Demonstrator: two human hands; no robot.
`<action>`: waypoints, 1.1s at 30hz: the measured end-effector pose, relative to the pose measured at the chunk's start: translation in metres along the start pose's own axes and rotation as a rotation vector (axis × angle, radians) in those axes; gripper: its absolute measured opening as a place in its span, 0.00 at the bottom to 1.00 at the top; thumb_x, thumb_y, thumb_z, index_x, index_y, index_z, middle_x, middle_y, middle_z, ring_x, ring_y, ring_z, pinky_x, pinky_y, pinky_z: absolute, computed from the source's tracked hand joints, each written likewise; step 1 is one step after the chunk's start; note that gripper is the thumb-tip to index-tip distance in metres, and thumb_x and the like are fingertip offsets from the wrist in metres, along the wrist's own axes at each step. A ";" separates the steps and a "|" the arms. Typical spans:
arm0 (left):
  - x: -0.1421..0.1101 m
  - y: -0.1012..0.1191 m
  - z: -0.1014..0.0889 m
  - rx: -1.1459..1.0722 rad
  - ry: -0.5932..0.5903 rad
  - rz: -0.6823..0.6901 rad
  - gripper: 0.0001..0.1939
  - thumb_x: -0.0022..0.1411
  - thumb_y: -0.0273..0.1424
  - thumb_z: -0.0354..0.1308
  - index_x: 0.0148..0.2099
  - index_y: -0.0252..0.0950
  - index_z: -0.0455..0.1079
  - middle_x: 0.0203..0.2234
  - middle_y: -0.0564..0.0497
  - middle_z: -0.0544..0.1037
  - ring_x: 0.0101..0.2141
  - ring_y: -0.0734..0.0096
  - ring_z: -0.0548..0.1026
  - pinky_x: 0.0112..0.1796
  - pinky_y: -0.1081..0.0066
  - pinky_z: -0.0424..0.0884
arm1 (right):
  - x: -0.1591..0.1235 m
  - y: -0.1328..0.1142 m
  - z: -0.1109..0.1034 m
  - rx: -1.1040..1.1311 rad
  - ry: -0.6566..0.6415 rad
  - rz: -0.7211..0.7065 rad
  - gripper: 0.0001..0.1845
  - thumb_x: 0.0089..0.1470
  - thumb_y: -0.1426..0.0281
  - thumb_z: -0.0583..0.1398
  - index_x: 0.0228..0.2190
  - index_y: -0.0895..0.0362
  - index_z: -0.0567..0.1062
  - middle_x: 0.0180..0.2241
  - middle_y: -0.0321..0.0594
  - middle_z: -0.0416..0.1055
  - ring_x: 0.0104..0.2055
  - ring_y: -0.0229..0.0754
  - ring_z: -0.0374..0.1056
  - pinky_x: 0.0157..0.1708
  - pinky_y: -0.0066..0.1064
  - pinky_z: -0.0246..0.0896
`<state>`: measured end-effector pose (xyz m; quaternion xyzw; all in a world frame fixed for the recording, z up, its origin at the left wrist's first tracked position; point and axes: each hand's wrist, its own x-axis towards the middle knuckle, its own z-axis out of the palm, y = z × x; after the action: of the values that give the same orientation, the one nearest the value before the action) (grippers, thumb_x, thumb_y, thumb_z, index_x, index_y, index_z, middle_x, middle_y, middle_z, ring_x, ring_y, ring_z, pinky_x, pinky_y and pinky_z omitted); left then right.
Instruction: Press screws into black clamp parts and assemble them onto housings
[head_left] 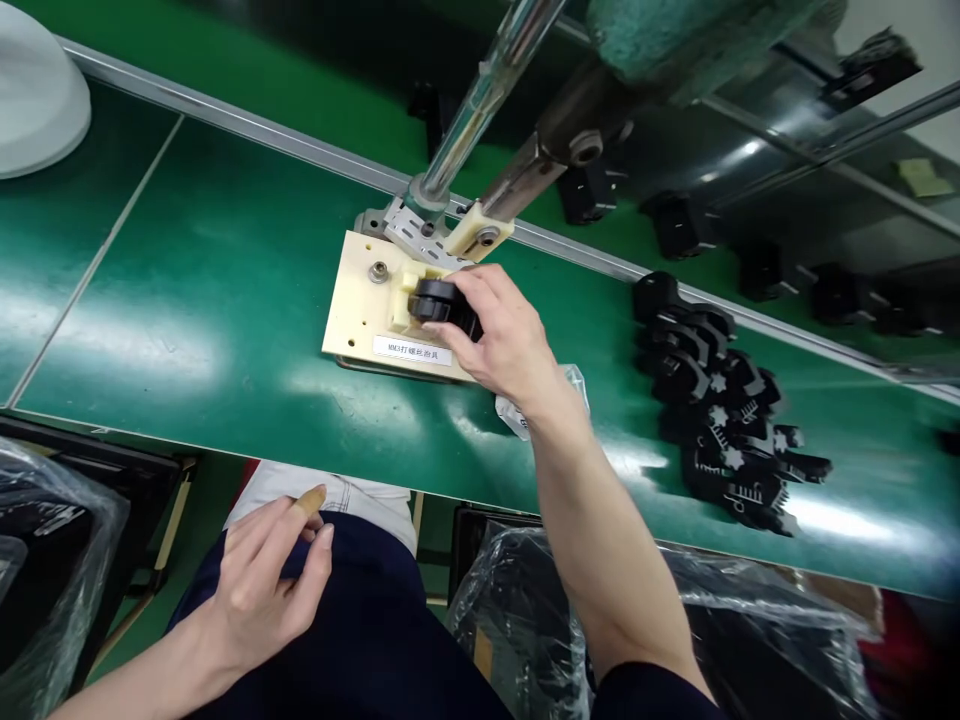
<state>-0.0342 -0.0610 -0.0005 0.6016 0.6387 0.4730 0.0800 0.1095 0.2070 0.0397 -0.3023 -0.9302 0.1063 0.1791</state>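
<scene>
My right hand [510, 330] is closed around a black plastic part [435, 299] seated at a cream-coloured fixture block [402, 318]. Its fingers hide much of that part. The block is fixed to a cream plate [346, 300] that carries a printed label [412, 350]. Over my lap, my left hand [266, 575] hangs with nothing in it, fingers loosely bent and thumb apart. A tan finger cot [311, 499] covers one of its fingertips. Behind the fixture rise a shiny metal post [480, 105] and a press arm with a cream tip [480, 232].
A pile of black plastic parts [720, 420] lies on the green bench [247, 270] at right. A small clear bag [514, 415] sits by my right wrist. Plastic-lined bins [517, 590] stand below the bench edge. Several black parts line the back. A white round object [37, 90] is at upper left.
</scene>
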 end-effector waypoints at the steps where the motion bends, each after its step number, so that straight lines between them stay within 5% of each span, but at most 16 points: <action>1: 0.001 -0.001 0.000 0.003 0.003 -0.004 0.24 0.60 0.19 0.56 0.58 0.35 0.64 0.22 0.52 0.75 0.23 0.67 0.75 0.23 0.69 0.73 | 0.003 0.002 0.002 -0.033 -0.025 0.015 0.27 0.61 0.49 0.52 0.52 0.54 0.69 0.48 0.49 0.67 0.51 0.55 0.65 0.51 0.50 0.64; 7: 0.004 -0.009 -0.003 0.015 -0.011 0.013 0.19 0.60 0.19 0.55 0.54 0.34 0.66 0.20 0.53 0.73 0.21 0.69 0.74 0.23 0.71 0.71 | 0.001 0.004 -0.001 -0.108 -0.146 0.060 0.30 0.62 0.48 0.47 0.56 0.53 0.66 0.50 0.51 0.66 0.53 0.59 0.62 0.52 0.56 0.59; 13: 0.049 -0.032 -0.007 0.112 0.043 0.140 0.20 0.58 0.20 0.57 0.53 0.34 0.68 0.29 0.48 0.76 0.28 0.69 0.75 0.29 0.69 0.74 | -0.009 0.033 -0.007 0.032 0.050 0.312 0.35 0.63 0.45 0.42 0.53 0.58 0.69 0.55 0.54 0.66 0.57 0.56 0.62 0.55 0.51 0.59; 18: 0.142 -0.068 0.038 0.086 0.028 0.127 0.18 0.63 0.32 0.53 0.54 0.33 0.65 0.47 0.39 0.75 0.50 0.57 0.73 0.50 0.56 0.72 | -0.007 0.044 0.024 0.240 0.125 0.383 0.37 0.62 0.43 0.39 0.43 0.57 0.73 0.47 0.48 0.72 0.51 0.48 0.67 0.53 0.43 0.62; 23: 0.199 -0.089 0.084 -0.093 -0.224 0.127 0.26 0.65 0.45 0.52 0.59 0.37 0.62 0.54 0.40 0.72 0.55 0.54 0.70 0.56 0.53 0.65 | -0.001 0.032 0.042 0.334 0.321 0.470 0.30 0.65 0.48 0.41 0.40 0.55 0.73 0.43 0.45 0.72 0.49 0.46 0.67 0.52 0.41 0.62; 27: 0.198 -0.084 0.078 -0.103 -0.263 0.056 0.32 0.61 0.50 0.54 0.59 0.34 0.61 0.55 0.36 0.71 0.56 0.50 0.69 0.57 0.51 0.64 | -0.003 0.013 0.039 0.306 0.348 0.536 0.26 0.66 0.55 0.43 0.39 0.57 0.73 0.43 0.47 0.71 0.48 0.47 0.66 0.52 0.41 0.61; 33: 0.162 -0.070 0.053 -0.045 -0.273 0.020 0.33 0.60 0.47 0.55 0.60 0.31 0.62 0.54 0.32 0.71 0.54 0.44 0.71 0.54 0.45 0.66 | -0.036 -0.029 0.041 0.266 0.378 0.536 0.24 0.67 0.58 0.44 0.45 0.59 0.72 0.45 0.51 0.71 0.49 0.51 0.66 0.52 0.44 0.60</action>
<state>-0.0894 0.1151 -0.0021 0.6650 0.6049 0.4016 0.1750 0.1056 0.1586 0.0013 -0.5239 -0.7464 0.2118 0.3515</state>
